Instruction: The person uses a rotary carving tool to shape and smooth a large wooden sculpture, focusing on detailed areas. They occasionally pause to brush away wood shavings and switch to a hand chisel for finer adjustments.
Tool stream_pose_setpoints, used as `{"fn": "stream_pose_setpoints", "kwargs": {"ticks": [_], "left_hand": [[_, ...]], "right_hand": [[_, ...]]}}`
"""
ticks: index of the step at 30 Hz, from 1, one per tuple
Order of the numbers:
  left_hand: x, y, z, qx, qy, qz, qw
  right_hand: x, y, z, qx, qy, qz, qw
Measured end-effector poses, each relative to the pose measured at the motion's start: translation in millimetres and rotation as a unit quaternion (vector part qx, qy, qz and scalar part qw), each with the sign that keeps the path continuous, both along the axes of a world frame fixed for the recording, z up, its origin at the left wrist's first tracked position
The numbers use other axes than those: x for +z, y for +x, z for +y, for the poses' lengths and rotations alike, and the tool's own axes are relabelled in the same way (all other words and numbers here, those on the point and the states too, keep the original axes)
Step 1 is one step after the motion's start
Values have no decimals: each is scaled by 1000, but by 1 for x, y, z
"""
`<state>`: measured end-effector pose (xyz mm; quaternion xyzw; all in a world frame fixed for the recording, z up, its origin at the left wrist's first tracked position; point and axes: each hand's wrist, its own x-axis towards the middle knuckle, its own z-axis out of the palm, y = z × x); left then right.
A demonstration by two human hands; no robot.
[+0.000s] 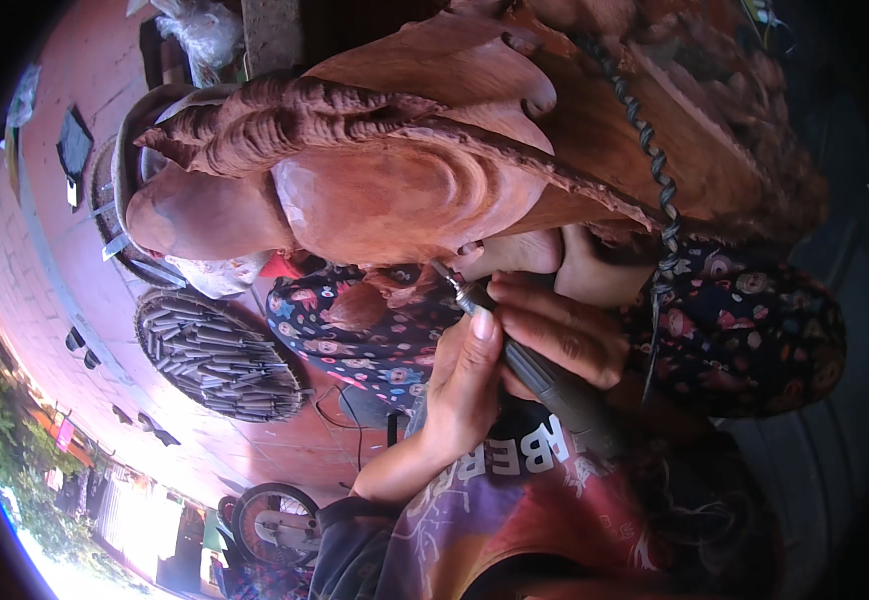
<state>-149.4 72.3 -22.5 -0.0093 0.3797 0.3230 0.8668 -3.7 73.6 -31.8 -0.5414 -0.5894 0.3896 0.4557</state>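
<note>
Big reddish wood carving (pixel 375 195) stretched across the upper middle of the view; grey rotary tool (pixel 537 372) angled up at its lower edge, bit (pixel 443 269) touching or just short, can't tell which; left hand (pixel 463 388) closed round the front end, thumb on top; right hand (pixel 567 333) wrapped over the thicker body with curled fingers, both grips snug; solid two-hand hold for fine control, probably; go light, make short strokes, avoid forcing the bit; watch for slips toward the bare feet (pixel 523 252) just behind that edge; keep the twisted dark cord (pixel 647 135) clear of the bit too; basket of grey sticks (pixel 217 355) off left, well out of the way.
</note>
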Motion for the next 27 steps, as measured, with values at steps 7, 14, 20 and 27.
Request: {"fn": "stream_pose_setpoints", "kwargs": {"ticks": [7, 14, 20, 27], "left_hand": [[5, -7, -2, 20, 82, 84, 993], [-14, -17, 10, -56, 262, 242, 933], [-1, -21, 26, 45, 372, 230, 898], [57, -65, 55, 195, 375, 124, 898]], "right_hand": [[-3, 10, -9, 152, 11, 12, 988], [-24, -4, -12, 81, 96, -37, 991], [-23, 4, -19, 37, 86, -35, 995], [2, 35, 9, -48, -194, 640, 742]]}}
